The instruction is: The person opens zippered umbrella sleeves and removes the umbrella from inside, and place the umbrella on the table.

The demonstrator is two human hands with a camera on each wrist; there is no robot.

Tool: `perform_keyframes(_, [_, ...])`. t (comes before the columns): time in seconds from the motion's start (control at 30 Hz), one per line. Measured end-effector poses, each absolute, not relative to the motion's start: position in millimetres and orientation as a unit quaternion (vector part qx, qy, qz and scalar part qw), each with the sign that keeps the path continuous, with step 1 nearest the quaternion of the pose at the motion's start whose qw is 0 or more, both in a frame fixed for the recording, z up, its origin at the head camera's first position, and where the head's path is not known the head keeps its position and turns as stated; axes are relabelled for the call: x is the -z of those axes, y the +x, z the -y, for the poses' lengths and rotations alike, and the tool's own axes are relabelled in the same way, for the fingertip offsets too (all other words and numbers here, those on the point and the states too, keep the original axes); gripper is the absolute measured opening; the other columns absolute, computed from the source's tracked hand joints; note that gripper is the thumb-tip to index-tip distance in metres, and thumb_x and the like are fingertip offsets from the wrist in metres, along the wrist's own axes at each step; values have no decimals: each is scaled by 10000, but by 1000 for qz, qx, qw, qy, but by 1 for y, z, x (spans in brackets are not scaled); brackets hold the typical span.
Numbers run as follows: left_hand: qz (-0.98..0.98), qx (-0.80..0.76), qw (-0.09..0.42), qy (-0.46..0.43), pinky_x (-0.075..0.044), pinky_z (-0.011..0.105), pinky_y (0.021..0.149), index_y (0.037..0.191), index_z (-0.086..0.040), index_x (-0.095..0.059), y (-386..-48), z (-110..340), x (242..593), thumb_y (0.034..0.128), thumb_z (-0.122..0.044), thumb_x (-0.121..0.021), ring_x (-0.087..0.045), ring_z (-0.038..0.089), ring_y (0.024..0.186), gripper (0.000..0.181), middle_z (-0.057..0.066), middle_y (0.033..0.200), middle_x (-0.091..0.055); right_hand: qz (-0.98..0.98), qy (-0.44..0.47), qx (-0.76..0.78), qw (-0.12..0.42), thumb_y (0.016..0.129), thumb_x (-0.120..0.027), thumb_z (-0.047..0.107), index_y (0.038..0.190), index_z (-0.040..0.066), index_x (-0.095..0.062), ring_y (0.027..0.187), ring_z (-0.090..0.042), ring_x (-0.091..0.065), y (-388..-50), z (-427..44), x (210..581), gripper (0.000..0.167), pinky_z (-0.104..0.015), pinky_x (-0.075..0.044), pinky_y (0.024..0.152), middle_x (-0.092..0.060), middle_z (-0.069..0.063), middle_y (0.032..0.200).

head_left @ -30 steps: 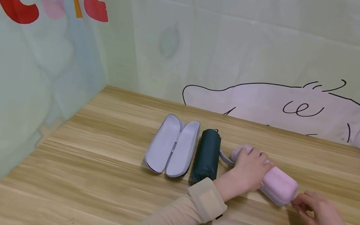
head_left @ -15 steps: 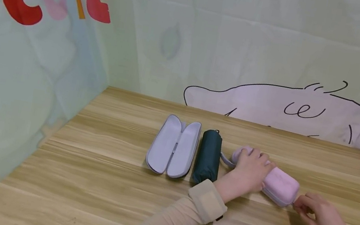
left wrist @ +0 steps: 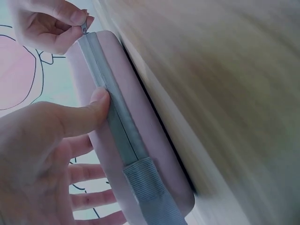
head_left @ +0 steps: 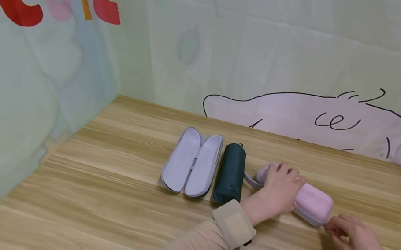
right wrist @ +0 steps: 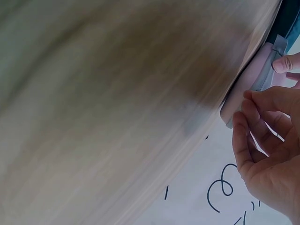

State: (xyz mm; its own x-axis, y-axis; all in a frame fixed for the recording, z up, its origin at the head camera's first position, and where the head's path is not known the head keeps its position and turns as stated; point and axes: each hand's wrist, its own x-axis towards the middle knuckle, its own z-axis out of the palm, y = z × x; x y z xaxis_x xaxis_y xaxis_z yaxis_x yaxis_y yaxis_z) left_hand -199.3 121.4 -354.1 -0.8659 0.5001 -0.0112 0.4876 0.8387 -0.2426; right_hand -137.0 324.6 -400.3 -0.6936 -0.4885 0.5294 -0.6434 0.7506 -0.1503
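Note:
A pink zip-up hard case [head_left: 314, 202] lies slanted on the wooden table, with a grey zip [left wrist: 115, 108] along its side. My left hand [head_left: 278, 191] grips it from above. In the left wrist view the thumb presses beside the zip and the other fingers reach over the far side. At the case's right end, my right hand [head_left: 358, 243] pinches the small zip pull [left wrist: 85, 28] between thumb and fingers. The zip looks closed along the visible length. From the case's left end a grey strap [head_left: 252, 181] sticks out.
Left of the case stands a dark green folded umbrella [head_left: 231, 173], lying lengthwise. Beside it a pale lilac glasses case [head_left: 182, 162] lies spread open. Printed cloth [head_left: 276, 58] walls the table's [head_left: 91, 195] back and left.
The pink case has turned very slightly, its right end tipping a little away from me. Both hands keep their hold; the umbrella and glasses case stay put.

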Motion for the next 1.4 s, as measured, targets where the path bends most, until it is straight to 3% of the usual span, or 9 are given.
perform_keyframes(0.53, [964,-107,8,-242,-334,360,1045,1430,-432,-371,-201,-127,353,788,-714,-559,-347,118,1323,726,-157,1407,-427,930,256,-163,209,614,-757,-87,701,184,-616,662,108,-400,-138,-326,397,318,-131,-358,549,-501,181,686])
perform_keyframes(0.7, [963,-42,-8,-267,-345,386,1064,1445,-425,-364,-210,-107,350,747,-653,-668,-378,137,1353,795,-128,1473,-400,952,196,-162,172,679,-732,-40,698,151,-632,602,95,-367,-136,-323,394,216,-202,-354,508,-494,134,635])
perform_keyframes(0.9, [952,14,-63,-298,-398,399,1043,1485,-322,-345,-218,-80,342,822,-474,-706,-465,190,1300,771,-45,1472,-434,960,185,-143,156,696,-713,-27,707,120,-630,586,77,-363,-133,-320,394,169,-211,-354,506,-508,93,626])
perform_keyframes(1.1, [942,35,-74,-326,-457,311,989,1496,-259,-342,-221,-69,341,875,-384,-664,-486,210,1278,711,-6,1455,-451,956,196,-118,186,662,-724,-22,676,159,-586,586,55,-328,-131,-314,396,227,-209,-311,498,-439,109,615])
perform_keyframes(1.4, [947,35,-67,-312,-462,308,981,1480,-253,-375,-220,-71,344,881,-346,-645,-501,195,1260,663,-8,1451,-467,947,209,-100,222,634,-743,-36,649,209,-533,607,34,-310,-130,-311,397,323,-208,-267,506,-376,139,626])
